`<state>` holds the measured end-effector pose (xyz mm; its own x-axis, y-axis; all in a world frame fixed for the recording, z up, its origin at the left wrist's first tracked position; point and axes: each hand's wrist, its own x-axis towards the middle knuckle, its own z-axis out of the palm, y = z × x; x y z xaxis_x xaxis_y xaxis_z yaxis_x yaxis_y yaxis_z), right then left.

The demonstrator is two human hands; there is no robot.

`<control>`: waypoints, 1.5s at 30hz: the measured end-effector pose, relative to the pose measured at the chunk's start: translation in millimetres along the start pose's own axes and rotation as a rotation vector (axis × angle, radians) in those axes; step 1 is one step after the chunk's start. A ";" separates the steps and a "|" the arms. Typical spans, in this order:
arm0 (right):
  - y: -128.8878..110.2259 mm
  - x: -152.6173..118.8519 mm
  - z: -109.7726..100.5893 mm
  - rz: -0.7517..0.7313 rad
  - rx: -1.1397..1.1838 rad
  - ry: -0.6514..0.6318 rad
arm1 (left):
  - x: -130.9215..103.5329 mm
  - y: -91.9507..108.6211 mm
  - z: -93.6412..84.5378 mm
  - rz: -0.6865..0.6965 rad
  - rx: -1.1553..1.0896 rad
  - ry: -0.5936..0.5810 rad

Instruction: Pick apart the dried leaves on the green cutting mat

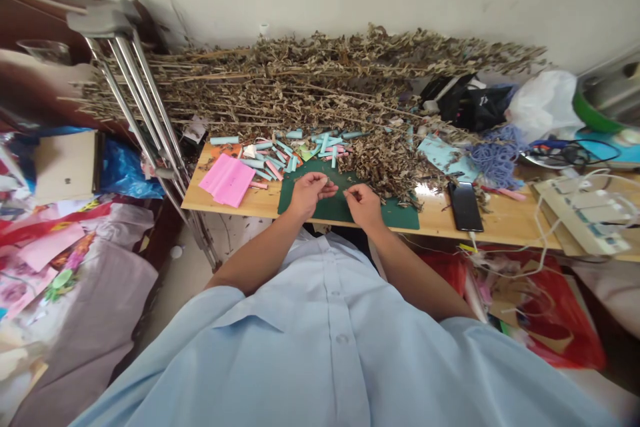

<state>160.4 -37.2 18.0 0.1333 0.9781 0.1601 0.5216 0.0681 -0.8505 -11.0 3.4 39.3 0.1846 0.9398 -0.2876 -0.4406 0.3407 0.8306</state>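
Above the green cutting mat (330, 210), my left hand (311, 193) has its fingers curled and pressed together, with a tiny pale bit at the fingertips too small to name. My right hand (363, 203) is a little to the right, fingers pinched, and what it holds, if anything, is too small to make out. The two hands are apart. Crumbled dry leaves (395, 160) lie beside and behind my right hand. Left of the mat are pink paper sheets (227, 180) and several small blue and pink paper rolls (253, 163).
Long dried plant stalks (300, 80) stretch along the wall. A metal crutch (145, 93) leans at the left. To the right lie a black phone (466, 207) with a cable, purple yarn (496, 157) and a power strip (585, 217). A red bag (565, 307) sits below the table.
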 end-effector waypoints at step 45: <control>4.9 28.6 -15.0 -0.149 -0.279 0.120 | 11.8 7.4 0.2 -0.049 0.034 0.044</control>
<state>179.4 -11.8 25.9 0.1277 0.9303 0.3438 0.7510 0.1356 -0.6462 -11.9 17.0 42.2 0.1663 0.9225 -0.3483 -0.4019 0.3860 0.8304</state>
